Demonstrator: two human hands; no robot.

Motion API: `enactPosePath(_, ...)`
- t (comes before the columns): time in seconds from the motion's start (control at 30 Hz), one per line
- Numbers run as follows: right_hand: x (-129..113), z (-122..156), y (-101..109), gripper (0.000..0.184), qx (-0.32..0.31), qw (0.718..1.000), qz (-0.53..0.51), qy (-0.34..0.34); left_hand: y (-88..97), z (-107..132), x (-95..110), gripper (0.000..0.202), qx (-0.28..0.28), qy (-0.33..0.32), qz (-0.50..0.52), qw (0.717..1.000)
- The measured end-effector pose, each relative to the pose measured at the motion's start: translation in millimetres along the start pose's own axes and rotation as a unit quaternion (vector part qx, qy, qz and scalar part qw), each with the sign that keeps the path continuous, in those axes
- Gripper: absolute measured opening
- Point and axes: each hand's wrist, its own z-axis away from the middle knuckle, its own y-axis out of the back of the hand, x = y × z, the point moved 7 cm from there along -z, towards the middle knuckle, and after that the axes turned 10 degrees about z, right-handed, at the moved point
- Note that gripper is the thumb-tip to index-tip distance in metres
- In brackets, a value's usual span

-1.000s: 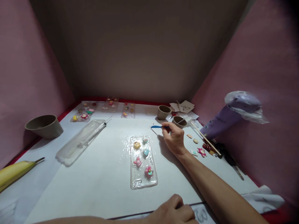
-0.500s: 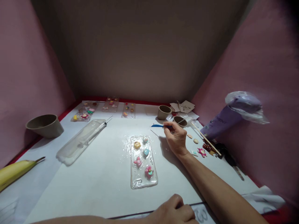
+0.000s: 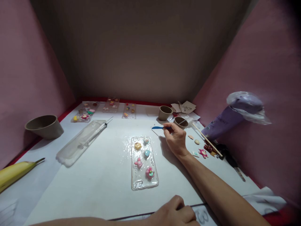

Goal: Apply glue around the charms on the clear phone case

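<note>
My right hand pinches a small blue plastic modelling knife, its blade pointing left above the white work surface. Just left of and below that hand lies a clear phone case, wet and glossy. On it sit a pink bunny charm, a pink flower-like charm, a blue charm, a yellowish charm and a small pale blue one. My left hand rests at the near edge, fingers curled in, with nothing visible in it.
At left are a wide cup, a banana and a clear case with a syringe. Decorated cases stand behind. Cups, loose charms, a wooden stick and a purple bag line the right.
My right hand has shifted very slightly left and down with the blue modelling knife. My left hand and the case look nearly the same.
</note>
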Motion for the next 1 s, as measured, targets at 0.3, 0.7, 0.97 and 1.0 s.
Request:
enactPosePath(0.3,2,0,2,0.018,0.01,1.0,-0.007,-0.014,3.6,-4,-1,0.038,-0.016,-0.003,-0.009,1.0)
enactPosePath(0.7,2,0,-1,0.017,-0.01,0.999,-0.018,-0.029,9.2,-1,1,0.037,0.048,-0.009,0.002,0.999)
enactPosePath(0.97,4,0,0,0.015,-0.001,0.998,-0.044,-0.044,8.6,-2,0,0.036,0.03,-0.009,0.004,1.0)
enactPosePath(1.0,6,0,0,0.014,-0.001,0.997,-0.054,-0.05,10.8,-2,0,0.036,0.035,-0.009,0.001,0.999)
